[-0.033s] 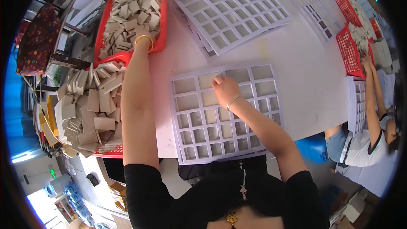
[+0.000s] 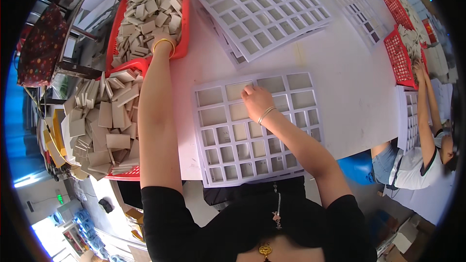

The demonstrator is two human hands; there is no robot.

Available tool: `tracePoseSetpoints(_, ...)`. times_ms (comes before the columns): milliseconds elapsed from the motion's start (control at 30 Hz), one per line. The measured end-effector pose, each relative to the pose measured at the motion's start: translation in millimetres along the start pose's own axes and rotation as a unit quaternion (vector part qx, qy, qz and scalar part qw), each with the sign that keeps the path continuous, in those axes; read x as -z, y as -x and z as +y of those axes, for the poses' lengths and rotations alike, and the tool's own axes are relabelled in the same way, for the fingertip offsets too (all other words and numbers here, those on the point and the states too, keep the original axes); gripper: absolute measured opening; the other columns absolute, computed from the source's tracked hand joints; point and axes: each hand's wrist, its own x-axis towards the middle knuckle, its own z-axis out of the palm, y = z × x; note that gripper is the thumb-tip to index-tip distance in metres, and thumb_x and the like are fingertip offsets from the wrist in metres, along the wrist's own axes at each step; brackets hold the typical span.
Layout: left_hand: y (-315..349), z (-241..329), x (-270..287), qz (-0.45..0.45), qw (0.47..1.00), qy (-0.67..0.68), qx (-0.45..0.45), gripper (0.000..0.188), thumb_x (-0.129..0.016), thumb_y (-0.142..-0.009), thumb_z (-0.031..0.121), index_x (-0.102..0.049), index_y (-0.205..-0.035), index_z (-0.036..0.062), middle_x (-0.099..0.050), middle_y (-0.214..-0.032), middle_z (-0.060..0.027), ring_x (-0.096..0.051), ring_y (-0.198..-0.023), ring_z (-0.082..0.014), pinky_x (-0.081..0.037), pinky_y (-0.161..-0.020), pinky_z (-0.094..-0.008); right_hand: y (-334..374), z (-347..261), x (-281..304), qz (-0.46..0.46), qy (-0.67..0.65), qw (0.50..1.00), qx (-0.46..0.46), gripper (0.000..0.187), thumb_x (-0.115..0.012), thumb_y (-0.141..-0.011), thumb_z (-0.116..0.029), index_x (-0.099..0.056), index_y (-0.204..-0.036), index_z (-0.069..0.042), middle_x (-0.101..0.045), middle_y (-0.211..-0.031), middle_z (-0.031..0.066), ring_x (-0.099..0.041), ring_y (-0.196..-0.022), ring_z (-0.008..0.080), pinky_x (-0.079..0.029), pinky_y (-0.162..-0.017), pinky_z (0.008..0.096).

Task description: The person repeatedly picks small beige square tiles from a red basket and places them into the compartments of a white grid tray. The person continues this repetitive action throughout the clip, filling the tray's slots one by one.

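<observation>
My left hand (image 2: 162, 38) reaches into a red basket (image 2: 183, 43) heaped with small pale tiles (image 2: 148, 17); its fingers are hidden among them. My right hand (image 2: 257, 101) is closed over a white grid tray (image 2: 193, 131) at the table's near edge. Its bunched fingertips rest at the right edge of a cream tile (image 2: 237, 90) in the far row. Whether they grip anything is hidden. Cream tiles fill a few compartments in the second and third columns; other compartments show a greyer bottom.
Larger loose tiles (image 2: 109, 121) are piled left of my forearm. More white grid trays (image 2: 262, 12) lie stacked at the far side of the table (image 2: 349, 102). On the right, a co-worker's hands (image 2: 418, 70) are at another red basket (image 2: 398, 63).
</observation>
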Motion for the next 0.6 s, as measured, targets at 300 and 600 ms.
tracePoseSetpoints(300, 129.3, 47.7, 6.1, 0.491, 0.756, 0.428, -0.061, 0.015, -0.063, -0.085, 0.011, -0.058, -0.095, 0.0011, -0.063, -0.082, -0.0099, -0.062, -0.071, -0.0216, -0.049, -0.063, -0.0333, -1.0, 0.5, -3.9, -0.004, -0.006, 0.999, -0.038, 0.020, -0.059, -0.076, -0.005, -0.062, -0.096, -0.007, -0.058, -0.104, 0.0068, -0.060, -0.093, 0.0239, -0.049, -0.081, 0.0365)
tracePoseSetpoints(600, 391.7, 52.1, -87.3, -0.036, 0.868, 0.365, -0.336, 0.012, -0.062, -0.083, 0.009, -0.067, -0.094, 0.0122, -0.064, -0.083, -0.0062, -0.058, -0.062, -0.0230, -0.047, -0.058, -0.0322, 6.7, 6.0, 5.6, -0.020, -0.048, 0.998, -0.026, 0.027, -0.058, -0.075, -0.003, -0.060, -0.102, -0.006, -0.058, -0.108, 0.0072, -0.060, -0.097, 0.0254, -0.050, -0.081, 0.0382)
